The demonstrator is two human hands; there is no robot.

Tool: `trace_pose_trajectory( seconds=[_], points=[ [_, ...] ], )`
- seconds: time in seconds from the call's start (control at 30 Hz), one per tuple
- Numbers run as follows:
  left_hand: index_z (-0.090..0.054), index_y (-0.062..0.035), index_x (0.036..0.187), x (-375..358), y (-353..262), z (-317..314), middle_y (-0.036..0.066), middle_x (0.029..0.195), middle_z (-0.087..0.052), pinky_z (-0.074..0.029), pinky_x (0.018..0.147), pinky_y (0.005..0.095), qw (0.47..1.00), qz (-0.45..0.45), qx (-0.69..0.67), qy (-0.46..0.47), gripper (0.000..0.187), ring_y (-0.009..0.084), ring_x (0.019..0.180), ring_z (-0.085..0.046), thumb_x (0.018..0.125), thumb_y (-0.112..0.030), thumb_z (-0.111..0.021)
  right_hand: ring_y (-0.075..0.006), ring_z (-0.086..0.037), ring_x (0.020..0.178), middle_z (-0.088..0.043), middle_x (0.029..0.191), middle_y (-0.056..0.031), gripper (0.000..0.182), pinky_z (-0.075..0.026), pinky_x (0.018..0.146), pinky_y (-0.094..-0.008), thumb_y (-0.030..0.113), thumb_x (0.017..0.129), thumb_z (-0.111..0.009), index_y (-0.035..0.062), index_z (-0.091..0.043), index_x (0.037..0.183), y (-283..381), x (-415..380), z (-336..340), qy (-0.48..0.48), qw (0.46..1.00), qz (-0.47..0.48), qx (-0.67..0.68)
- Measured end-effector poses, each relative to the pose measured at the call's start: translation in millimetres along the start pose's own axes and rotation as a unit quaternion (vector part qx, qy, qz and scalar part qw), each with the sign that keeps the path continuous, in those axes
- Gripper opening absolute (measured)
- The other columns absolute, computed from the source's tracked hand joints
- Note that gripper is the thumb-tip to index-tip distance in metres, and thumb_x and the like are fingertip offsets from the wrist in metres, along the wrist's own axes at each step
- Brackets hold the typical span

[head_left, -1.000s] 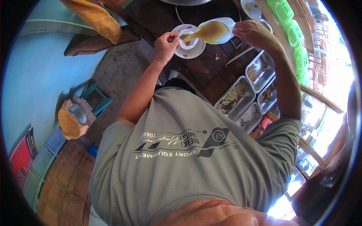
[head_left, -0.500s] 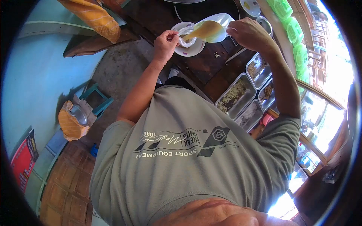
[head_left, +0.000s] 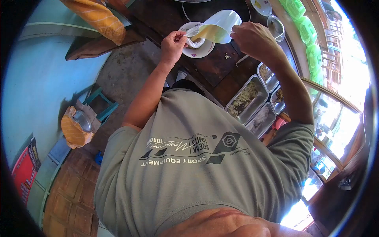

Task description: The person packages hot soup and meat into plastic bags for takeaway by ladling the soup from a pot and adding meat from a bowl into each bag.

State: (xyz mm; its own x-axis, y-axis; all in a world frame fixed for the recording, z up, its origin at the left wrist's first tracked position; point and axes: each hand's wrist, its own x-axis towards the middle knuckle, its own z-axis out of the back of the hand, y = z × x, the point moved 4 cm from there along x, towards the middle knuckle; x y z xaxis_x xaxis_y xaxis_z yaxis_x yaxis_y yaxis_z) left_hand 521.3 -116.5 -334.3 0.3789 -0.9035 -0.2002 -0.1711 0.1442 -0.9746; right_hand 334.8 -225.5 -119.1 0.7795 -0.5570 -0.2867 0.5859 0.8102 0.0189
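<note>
A white bowl point(head_left: 205, 50) stands on the dark table with a clear plastic bag point(head_left: 194, 42) inside it. My left hand point(head_left: 173, 47) pinches the edge of that bag at the bowl's left side. In my right hand point(head_left: 252, 41) is the rim of a pale scoop-shaped container point(head_left: 223, 23), tilted to the left over the bag. Yellowish liquid lies along its lower side and reaches the bag's mouth. What is inside the bag is only partly visible.
Metal trays of food point(head_left: 246, 98) sit right of the bowl. A glass point(head_left: 275, 27) and a small bowl point(head_left: 261, 7) are at the upper right, near green plastic containers point(head_left: 306, 31). An orange cloth point(head_left: 96, 19) hangs upper left; a teal stool point(head_left: 103, 104) stands on the floor.
My right hand has moved slightly left and up, tipping the container more steeply. Less liquid shows in it. My left hand has barely moved.
</note>
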Motion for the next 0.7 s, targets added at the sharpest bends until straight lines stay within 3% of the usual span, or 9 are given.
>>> trace_pose_trajectory(
  seconds=[0.33, 0.47, 0.57, 0.7],
  points=[
    [-0.070, 0.0053, 0.106, 0, 3, 0, 0.011, 0.092, -0.073, -0.061, 0.069, 0.0261, 1.000, -0.008, -0.028, -0.004, 0.017, 0.0139, 0.076, -0.072, 0.094, -0.007, -0.068, -0.0348, -0.070, 0.084, -0.068, 0.082, -0.0176, 0.021, -0.056, 0.075, -0.0477, 0.020, 0.097, -0.059, 0.0023, -0.069, 0.091, 12, -10, -9, -0.006, 1.000, -0.005, -0.019],
    [-0.066, 0.0049, 0.112, -1, -1, 0, 0.011, 0.101, -0.069, -0.061, 0.078, 0.0271, 0.999, 0.037, -0.029, 0.020, 0.020, 0.0136, 0.087, -0.069, 0.098, -0.008, -0.066, -0.0370, -0.069, 0.086, -0.068, 0.083, -0.0190, 0.022, -0.055, 0.078, -0.0486, 0.021, 0.097, -0.059, 0.0027, -0.069, 0.094, 0, -14, -11, 0.020, 0.998, -0.033, 0.040],
    [-0.066, 0.0051, 0.113, 0, 0, -1, 0.011, 0.101, -0.069, -0.061, 0.077, 0.0270, 0.998, 0.041, -0.049, 0.014, 0.020, 0.0138, 0.088, -0.069, 0.098, -0.007, -0.066, -0.0324, -0.071, 0.085, -0.072, 0.087, -0.0182, 0.022, -0.057, 0.077, -0.0418, 0.021, 0.098, -0.061, 0.0023, -0.071, 0.099, -21, -19, -19, -0.036, 0.997, 0.063, 0.037],
    [-0.066, 0.0056, 0.113, -1, 1, 0, 0.011, 0.101, -0.069, -0.061, 0.077, 0.0271, 0.996, 0.038, -0.085, 0.006, 0.020, 0.0140, 0.088, -0.069, 0.098, -0.007, -0.066, -0.0253, -0.068, 0.079, -0.069, 0.081, -0.0128, 0.027, -0.054, 0.073, -0.0366, 0.027, 0.100, -0.060, 0.0024, -0.072, 0.103, -76, -31, -51, -0.008, 0.967, -0.069, 0.247]
  ],
)
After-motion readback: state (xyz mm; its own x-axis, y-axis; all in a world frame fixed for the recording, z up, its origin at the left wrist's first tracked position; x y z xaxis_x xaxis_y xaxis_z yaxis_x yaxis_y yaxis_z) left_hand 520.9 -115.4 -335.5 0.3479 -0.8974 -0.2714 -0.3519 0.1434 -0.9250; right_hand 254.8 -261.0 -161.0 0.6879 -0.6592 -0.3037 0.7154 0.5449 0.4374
